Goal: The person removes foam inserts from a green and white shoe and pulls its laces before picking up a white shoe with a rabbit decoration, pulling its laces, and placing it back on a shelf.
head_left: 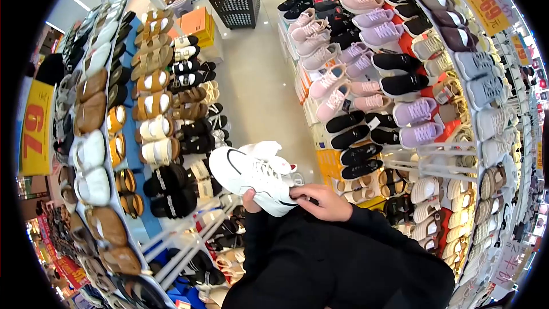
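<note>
A white sneaker (245,173) with a black curved line on its side is held in front of my body, toe pointing up and left. Behind it shows part of a second white shoe (266,149). My left hand (250,201) grips the sneaker from below, mostly hidden by it. At the heel end, my right hand (325,202) has its fingers bent against the shoe's collar. A small red and white piece (293,168) shows beside the laces; I cannot make out what it is.
Sandals and slippers (151,103) fill the rack on the left. Rows of sneakers (374,28) line the right rack. A black basket with an orange handle (234,1) stands at the far end of the tiled aisle (254,80). White rack bars (189,240) jut out at lower left.
</note>
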{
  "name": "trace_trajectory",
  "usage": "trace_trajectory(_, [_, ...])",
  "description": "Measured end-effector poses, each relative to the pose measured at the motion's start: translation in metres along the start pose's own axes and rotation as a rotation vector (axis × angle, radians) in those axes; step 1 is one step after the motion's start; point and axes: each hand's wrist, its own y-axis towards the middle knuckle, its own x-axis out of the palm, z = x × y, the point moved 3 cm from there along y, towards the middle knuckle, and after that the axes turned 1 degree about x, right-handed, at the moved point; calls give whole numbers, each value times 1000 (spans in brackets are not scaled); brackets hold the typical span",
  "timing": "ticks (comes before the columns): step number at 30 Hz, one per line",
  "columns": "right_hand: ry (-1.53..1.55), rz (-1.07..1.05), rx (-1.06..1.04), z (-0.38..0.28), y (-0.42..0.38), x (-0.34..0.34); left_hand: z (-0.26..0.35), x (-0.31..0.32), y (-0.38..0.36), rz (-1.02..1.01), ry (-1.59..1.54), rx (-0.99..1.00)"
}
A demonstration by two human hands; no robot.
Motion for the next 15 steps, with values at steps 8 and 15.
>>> trace_trajectory(8, [-400,-282,-162,5,164,-25,52,-51,149,-40,101,-64])
trace_trajectory(15, [-319,-42,-373,-52,289,-69,81,-25,270,-292,-16,-246])
